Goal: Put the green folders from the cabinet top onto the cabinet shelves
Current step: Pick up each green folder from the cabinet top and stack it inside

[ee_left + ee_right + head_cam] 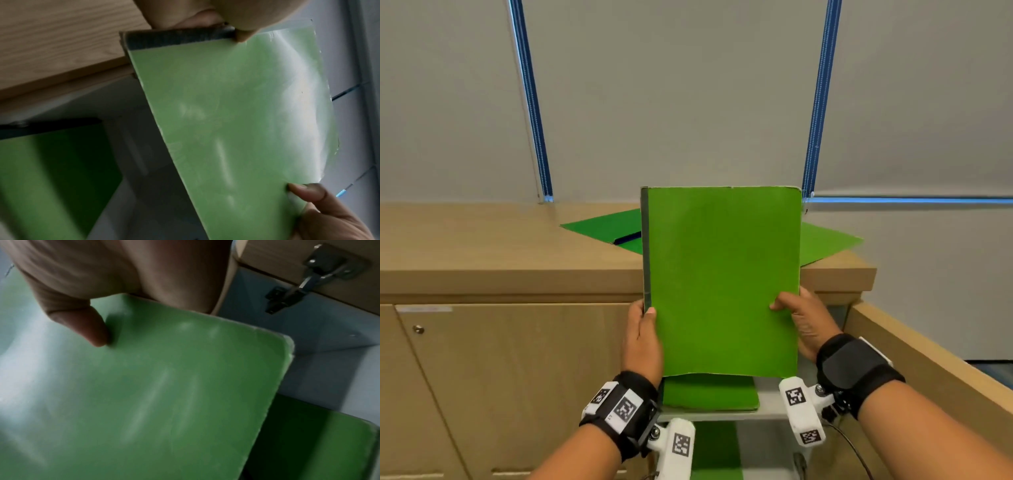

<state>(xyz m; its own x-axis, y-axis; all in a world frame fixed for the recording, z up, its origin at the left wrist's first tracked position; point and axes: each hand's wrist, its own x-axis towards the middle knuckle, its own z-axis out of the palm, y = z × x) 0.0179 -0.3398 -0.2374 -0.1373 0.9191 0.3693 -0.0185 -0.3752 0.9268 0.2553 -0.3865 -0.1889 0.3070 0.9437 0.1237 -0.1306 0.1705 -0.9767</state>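
I hold a green folder (722,281) with a dark spine upright in front of the open cabinet. My left hand (642,339) grips its spine edge, thumb on the front cover. My right hand (806,325) pinches the opposite edge, thumb (92,329) pressed on the cover (164,394). The left wrist view shows the same folder (236,113) with both thumbs on it. Another green folder (710,392) lies flat on the upper shelf (768,401) below it. A further green one (717,448) lies on a lower shelf. Two flat green folders (606,226) (825,241) rest on the wooden cabinet top (500,250).
A shut wooden cabinet door (510,383) with a small lock (418,329) is at the left. The opened door (928,363) stands at the right, its metal hinge (304,280) seen in the right wrist view. A grey wall with blue strips (530,102) rises behind.
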